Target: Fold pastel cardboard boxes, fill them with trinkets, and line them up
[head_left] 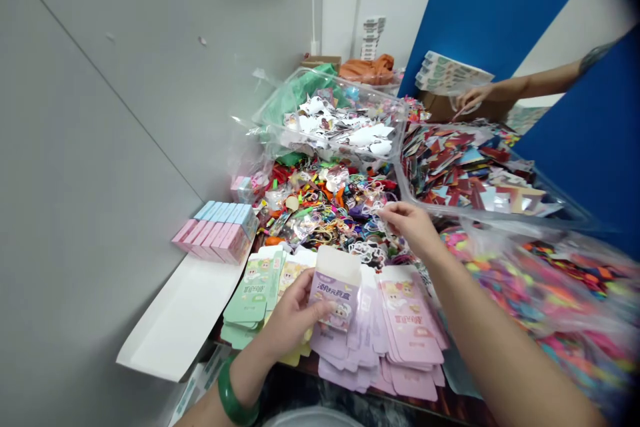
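My left hand (303, 310) is closed around a small purple box (334, 297) whose white top flap stands up. A green bangle (236, 390) circles that wrist. Ahead and to the right, my right hand (407, 223) pinches at the edge of a heap of small colourful trinkets (325, 203); something pale and string-like shows by its fingertips, too small to name. Flat purple cartons (345, 373) lie under the held box. Pink cartons (410, 320) lie to their right, green cartons (253, 297) and yellow cartons (295, 267) to their left.
A clear bin (400, 127) of white cut-outs stands behind the heap, and another bin (565, 210) of reddish cards is at right. Wrapped pink-and-blue boxes (220, 233) sit beside a white tray (175, 320) at left. A co-worker's hand (473, 99) reaches in past blue partitions (480, 7).
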The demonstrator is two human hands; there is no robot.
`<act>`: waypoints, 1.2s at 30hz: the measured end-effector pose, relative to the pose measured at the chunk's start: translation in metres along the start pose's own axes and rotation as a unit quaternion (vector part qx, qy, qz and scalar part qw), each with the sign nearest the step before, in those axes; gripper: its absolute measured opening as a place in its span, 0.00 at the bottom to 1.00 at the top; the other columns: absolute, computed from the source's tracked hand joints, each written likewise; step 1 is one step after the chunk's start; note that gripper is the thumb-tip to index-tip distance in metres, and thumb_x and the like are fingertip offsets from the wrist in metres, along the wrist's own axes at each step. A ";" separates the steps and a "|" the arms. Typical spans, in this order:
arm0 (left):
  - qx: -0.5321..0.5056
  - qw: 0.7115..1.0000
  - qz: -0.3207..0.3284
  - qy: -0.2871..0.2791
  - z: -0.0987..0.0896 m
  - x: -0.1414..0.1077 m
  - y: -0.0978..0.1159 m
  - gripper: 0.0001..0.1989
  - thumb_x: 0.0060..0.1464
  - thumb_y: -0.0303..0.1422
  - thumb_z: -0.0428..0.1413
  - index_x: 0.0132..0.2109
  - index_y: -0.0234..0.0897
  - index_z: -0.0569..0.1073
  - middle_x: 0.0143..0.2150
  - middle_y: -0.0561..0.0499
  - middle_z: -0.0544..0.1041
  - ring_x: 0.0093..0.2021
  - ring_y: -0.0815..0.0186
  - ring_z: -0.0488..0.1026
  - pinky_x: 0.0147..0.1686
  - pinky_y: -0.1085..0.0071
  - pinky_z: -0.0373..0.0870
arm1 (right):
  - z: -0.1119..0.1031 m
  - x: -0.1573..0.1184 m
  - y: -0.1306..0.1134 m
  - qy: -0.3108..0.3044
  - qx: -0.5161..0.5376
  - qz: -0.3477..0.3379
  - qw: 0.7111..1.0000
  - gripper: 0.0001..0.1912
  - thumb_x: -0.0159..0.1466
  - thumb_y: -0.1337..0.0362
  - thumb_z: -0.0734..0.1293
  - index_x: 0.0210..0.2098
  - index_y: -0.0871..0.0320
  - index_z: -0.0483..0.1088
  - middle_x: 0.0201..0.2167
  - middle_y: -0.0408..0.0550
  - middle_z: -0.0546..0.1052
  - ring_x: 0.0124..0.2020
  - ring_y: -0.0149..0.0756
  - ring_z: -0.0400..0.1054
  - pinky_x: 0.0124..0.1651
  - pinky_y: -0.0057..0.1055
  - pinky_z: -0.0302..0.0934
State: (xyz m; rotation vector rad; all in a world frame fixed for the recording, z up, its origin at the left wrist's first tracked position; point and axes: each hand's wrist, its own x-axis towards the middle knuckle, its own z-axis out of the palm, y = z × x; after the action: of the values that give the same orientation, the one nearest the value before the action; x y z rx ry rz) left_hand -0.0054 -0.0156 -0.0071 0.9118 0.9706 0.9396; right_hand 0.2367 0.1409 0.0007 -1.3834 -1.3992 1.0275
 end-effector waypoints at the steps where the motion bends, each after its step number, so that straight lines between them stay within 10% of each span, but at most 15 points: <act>1: 0.000 1.000 -0.003 0.003 0.002 0.003 -0.001 0.23 0.49 0.37 0.65 0.51 0.39 0.69 0.42 0.48 0.77 0.33 0.66 0.75 0.27 0.74 0.71 | -0.004 -0.002 -0.003 0.011 0.024 0.007 1.000 0.18 0.49 0.48 0.71 0.22 0.57 0.66 0.14 0.38 0.65 0.16 0.27 0.55 0.21 0.27 0.48; 10: 0.052 0.998 0.014 0.042 0.019 0.019 -0.009 0.22 0.53 0.34 0.61 0.54 0.40 0.68 0.49 0.47 0.77 0.41 0.62 0.75 0.31 0.73 0.72 | -0.001 -0.061 -0.058 0.061 0.186 0.010 0.981 0.17 0.47 0.54 0.76 0.28 0.55 0.71 0.18 0.41 0.70 0.19 0.30 0.64 0.20 0.27 0.53; 14: 0.045 0.996 0.070 0.029 0.027 0.020 -0.005 0.21 0.52 0.30 0.61 0.54 0.39 0.70 0.52 0.47 0.77 0.53 0.58 0.72 0.52 0.64 0.68 | 0.016 -0.084 -0.062 0.028 0.114 -0.065 0.991 0.10 0.53 0.57 0.73 0.25 0.55 0.73 0.30 0.45 0.76 0.32 0.35 0.69 0.32 0.30 0.62; 20: 0.028 0.998 0.040 0.040 0.030 0.017 0.000 0.24 0.52 0.32 0.61 0.56 0.40 0.68 0.54 0.46 0.76 0.54 0.56 0.72 0.53 0.62 0.69 | 0.020 -0.089 -0.046 -0.060 -0.014 -0.102 0.993 0.10 0.54 0.57 0.71 0.33 0.55 0.77 0.44 0.50 0.77 0.43 0.40 0.70 0.37 0.32 0.63; 29: 0.037 0.998 -0.014 0.052 0.015 0.009 -0.008 0.27 0.50 0.40 0.63 0.57 0.40 0.68 0.55 0.43 0.76 0.54 0.53 0.73 0.51 0.60 0.72 | -0.134 0.020 -0.035 0.208 -0.390 0.091 0.892 0.07 0.59 0.66 0.66 0.31 0.62 0.77 0.34 0.58 0.79 0.44 0.48 0.71 0.43 0.35 0.60; 36: 0.042 0.997 -0.022 0.068 0.011 0.013 -0.018 0.30 0.46 0.43 0.65 0.55 0.39 0.70 0.55 0.42 0.77 0.53 0.50 0.74 0.51 0.59 0.73 | -0.203 0.083 0.005 0.215 -0.404 0.226 0.860 0.13 0.65 0.60 0.67 0.45 0.63 0.71 0.44 0.52 0.75 0.42 0.38 0.72 0.44 0.39 0.68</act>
State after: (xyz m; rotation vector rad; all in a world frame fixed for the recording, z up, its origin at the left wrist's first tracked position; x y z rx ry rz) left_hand 0.0127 -0.0112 -0.0241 0.9025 1.1492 0.9377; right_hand 0.4352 0.2181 0.0518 -2.4692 -1.2161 0.3077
